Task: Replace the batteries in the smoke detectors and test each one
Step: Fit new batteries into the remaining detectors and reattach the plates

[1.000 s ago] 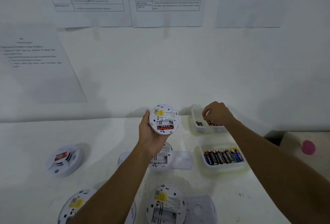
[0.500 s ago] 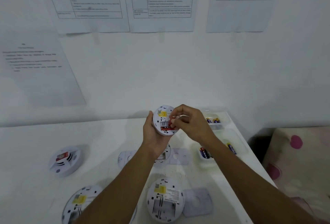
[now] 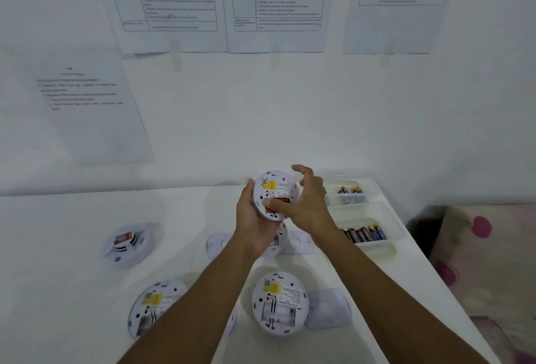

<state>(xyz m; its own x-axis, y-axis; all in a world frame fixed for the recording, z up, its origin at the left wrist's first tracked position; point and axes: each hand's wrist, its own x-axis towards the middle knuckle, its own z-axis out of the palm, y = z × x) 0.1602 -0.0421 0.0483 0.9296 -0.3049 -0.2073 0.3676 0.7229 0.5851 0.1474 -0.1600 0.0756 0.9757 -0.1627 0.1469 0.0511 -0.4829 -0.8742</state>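
Observation:
My left hand grips a round white smoke detector from below and holds it above the table, back side facing me, with a yellow label near its top. A red battery sits in its compartment. My right hand is at the detector's right side; its thumb presses on the battery while the other fingers are lifted off and loosely spread. Two clear trays stand at the right: the near tray holds several batteries, the far tray a few.
More detectors lie on the white table: one back-up with an empty compartment, one at the front left, one at the left. Loose mounting plates lie beside them. A dotted cushion lies past the table's right edge.
My right hand came from the far tray to the held detector with a battery, set it in the compartment, and now only its thumb presses there. The view shifted slightly.

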